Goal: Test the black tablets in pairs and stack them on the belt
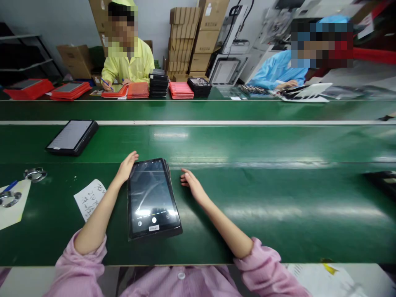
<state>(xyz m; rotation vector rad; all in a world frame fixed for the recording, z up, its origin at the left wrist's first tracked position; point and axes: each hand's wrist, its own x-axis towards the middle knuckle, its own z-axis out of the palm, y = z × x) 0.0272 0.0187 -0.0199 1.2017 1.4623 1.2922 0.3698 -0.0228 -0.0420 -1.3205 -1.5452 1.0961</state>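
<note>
A black tablet [153,198] with its screen lit lies flat on the green belt [247,198] in front of me. My left hand [126,166] rests at the tablet's far left corner, fingers stretched out and touching its edge. Flat on the belt just right of the tablet lies my right hand [191,183], fingers loosely open and holding nothing. Both arms wear pink sleeves.
A second tablet [71,137] lies on the belt at the far left. A handwritten paper slip [89,198], tape rolls [34,174] and a pen sit at my left. Across the belt, two seated people work among red trays [70,90], black stacks [158,82] and cardboard boxes [182,37].
</note>
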